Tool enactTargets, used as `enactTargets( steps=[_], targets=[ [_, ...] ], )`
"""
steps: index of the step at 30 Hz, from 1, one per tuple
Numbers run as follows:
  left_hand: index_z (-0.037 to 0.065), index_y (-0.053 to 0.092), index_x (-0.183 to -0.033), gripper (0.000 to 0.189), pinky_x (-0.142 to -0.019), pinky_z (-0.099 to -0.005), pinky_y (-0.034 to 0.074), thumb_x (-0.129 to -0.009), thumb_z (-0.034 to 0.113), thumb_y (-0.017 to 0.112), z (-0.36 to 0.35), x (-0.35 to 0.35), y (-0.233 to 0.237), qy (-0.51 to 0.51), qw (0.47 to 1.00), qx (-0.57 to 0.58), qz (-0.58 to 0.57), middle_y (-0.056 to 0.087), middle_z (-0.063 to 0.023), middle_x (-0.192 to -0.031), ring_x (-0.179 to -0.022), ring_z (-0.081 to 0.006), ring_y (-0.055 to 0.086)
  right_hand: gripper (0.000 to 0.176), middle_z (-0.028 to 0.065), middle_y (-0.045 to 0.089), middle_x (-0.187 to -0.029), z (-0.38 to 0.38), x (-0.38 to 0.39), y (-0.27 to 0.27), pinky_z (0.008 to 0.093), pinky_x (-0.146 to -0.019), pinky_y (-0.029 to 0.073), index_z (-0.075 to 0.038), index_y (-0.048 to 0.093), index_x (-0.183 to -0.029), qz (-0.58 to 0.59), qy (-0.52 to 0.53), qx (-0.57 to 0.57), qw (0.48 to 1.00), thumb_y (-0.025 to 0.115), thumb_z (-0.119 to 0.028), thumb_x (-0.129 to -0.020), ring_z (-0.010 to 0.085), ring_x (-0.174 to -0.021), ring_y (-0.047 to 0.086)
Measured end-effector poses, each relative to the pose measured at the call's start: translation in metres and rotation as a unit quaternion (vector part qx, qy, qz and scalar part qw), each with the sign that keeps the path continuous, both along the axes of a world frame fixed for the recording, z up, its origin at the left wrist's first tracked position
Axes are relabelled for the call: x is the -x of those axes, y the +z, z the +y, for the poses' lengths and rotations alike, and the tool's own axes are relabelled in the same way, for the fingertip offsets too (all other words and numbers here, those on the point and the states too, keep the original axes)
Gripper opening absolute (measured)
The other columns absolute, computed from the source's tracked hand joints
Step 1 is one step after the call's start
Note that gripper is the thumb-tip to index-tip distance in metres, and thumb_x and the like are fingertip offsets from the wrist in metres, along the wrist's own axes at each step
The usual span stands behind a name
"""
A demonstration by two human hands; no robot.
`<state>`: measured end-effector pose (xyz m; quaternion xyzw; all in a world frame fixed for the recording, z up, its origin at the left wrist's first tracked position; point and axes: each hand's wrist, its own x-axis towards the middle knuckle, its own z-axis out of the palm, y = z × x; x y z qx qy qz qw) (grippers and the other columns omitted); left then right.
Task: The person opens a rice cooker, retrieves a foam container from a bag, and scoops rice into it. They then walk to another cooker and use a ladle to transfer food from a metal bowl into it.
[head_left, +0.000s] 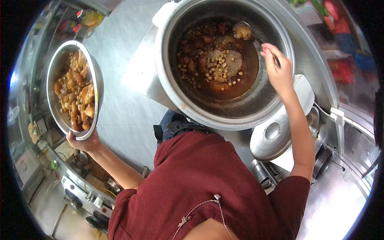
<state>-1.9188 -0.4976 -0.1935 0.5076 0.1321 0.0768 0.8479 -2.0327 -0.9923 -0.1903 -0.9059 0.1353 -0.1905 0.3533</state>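
Note:
My left hand (85, 143) grips the lower rim of a metal bowl (97, 76), held out to the left. Glossy brown chunks of stewed food and beans (78, 96) fill much of it. On the right, my right hand (278, 68) is closed around the handle of a ladle (257, 39) over a big round cooking pot (166, 76). A light brown piece of food sits in the ladle's cup, near the pot's far wall. Dark brown liquid with beans and chunks (218, 64) covers part of the pot's bottom.
A round metal lid (272, 138) lies beside the pot at lower right, with pans (323, 164) beyond it. A stove (82, 192) stands at lower left. An oil bottle (91, 18) is at the upper left, and a grey tiled floor (124, 72) shows between bowl and pot.

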Motion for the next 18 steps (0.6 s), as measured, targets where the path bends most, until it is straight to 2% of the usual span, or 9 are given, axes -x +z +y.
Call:
enactTargets(
  steps=[2,4,6,9,10,11,14,16,18],
  targets=[
    [0.005,0.023,-0.13,0.069,-0.082,-0.059,0.04,-0.069,0.032,0.042,0.006,-0.003,-0.003,-0.021,1.0,0.014,0.002,0.034,-0.0174,-0.128,-0.115,-0.0363,0.038,0.018,0.0145,0.063,-0.083,0.007,-0.018,-0.008,0.0263,-0.066,0.047,-0.001,0.057,-0.097,-0.021,0.021,-0.083,0.996,0.05,-0.011,-0.083,0.0191,-0.075,0.062],
    [0.005,0.024,-0.13,0.069,-0.082,-0.059,0.04,-0.069,0.032,0.042,0.004,-0.004,-0.003,-0.026,1.0,0.015,0.002,0.035,-0.0177,-0.127,-0.115,-0.0362,0.038,0.019,0.0144,0.063,-0.083,0.023,-0.031,-0.005,0.0264,-0.068,0.047,-0.001,0.057,-0.097,0.01,0.083,-0.153,0.985,0.049,-0.012,-0.084,0.019,-0.077,0.062],
    [0.005,0.024,-0.129,0.069,-0.082,-0.059,0.04,-0.069,0.032,0.042,0.005,-0.004,-0.004,-0.032,0.999,0.018,0.005,0.035,-0.0179,-0.127,-0.115,-0.036,0.038,0.02,0.0156,0.062,-0.087,0.042,-0.027,0.002,0.028,-0.07,0.047,0.0,0.057,-0.097,0.063,0.166,-0.139,0.974,0.049,-0.013,-0.083,0.0218,-0.079,0.062],
    [0.004,0.024,-0.129,0.069,-0.082,-0.0585,0.041,-0.069,0.032,0.043,0.004,-0.008,-0.005,-0.042,0.999,0.012,-0.006,0.034,-0.0185,-0.128,-0.116,-0.0359,0.037,0.02,0.0201,0.059,-0.092,0.056,0.015,0.011,0.0352,-0.072,0.049,0.004,0.056,-0.094,0.044,0.358,0.044,0.932,0.051,-0.008,-0.078,0.0311,-0.083,0.059],
    [0.003,0.024,-0.129,0.069,-0.083,-0.0582,0.041,-0.069,0.031,0.044,0.003,-0.008,-0.003,-0.042,0.999,0.013,-0.013,0.034,-0.0187,-0.127,-0.115,-0.0359,0.038,0.021,0.0205,0.058,-0.097,0.057,0.035,0.027,0.0356,-0.077,0.048,0.003,0.056,-0.098,0.111,0.375,0.038,0.92,0.05,-0.003,-0.079,0.0309,-0.086,0.059],
    [0.003,0.024,-0.129,0.069,-0.083,-0.058,0.041,-0.069,0.031,0.045,0.001,-0.007,-0.003,-0.04,0.999,0.014,-0.018,0.034,-0.0189,-0.127,-0.115,-0.036,0.038,0.025,0.023,0.057,-0.096,0.053,0.055,0.039,0.0357,-0.068,0.049,0.002,0.054,-0.099,0.159,0.39,0.052,0.906,0.055,-0.006,-0.075,0.0316,-0.079,0.059],
    [0.002,0.024,-0.128,0.07,-0.082,-0.0575,0.041,-0.068,0.029,0.046,0.008,-0.008,-0.008,-0.051,0.998,0.031,-0.023,0.035,-0.0189,-0.127,-0.114,-0.0361,0.039,0.028,0.0221,0.056,-0.098,0.042,0.088,0.086,0.0344,-0.064,0.05,0.002,0.054,-0.099,0.222,0.357,0.092,0.903,0.056,-0.006,-0.072,0.0291,-0.077,0.06],
    [0.002,0.025,-0.128,0.07,-0.083,-0.0575,0.041,-0.067,0.028,0.047,0.007,-0.009,-0.009,-0.055,0.997,0.04,-0.033,0.035,-0.0188,-0.127,-0.113,-0.0362,0.04,0.033,0.0207,0.054,-0.101,0.039,0.1,0.105,0.0324,-0.062,0.05,0.001,0.054,-0.1,0.265,0.3,0.226,0.888,0.057,-0.007,-0.068,0.0269,-0.075,0.06],
    [0.002,0.026,-0.128,0.07,-0.083,-0.0573,0.041,-0.067,0.029,0.047,0.005,-0.011,-0.01,-0.045,0.998,0.034,-0.018,0.034,-0.0189,-0.127,-0.114,-0.0363,0.039,0.034,0.0205,0.054,-0.101,0.044,0.105,0.114,0.0318,-0.062,0.05,0.001,0.053,-0.099,0.263,0.305,0.246,0.882,0.056,-0.008,-0.066,0.0257,-0.075,0.06]
  ],
)
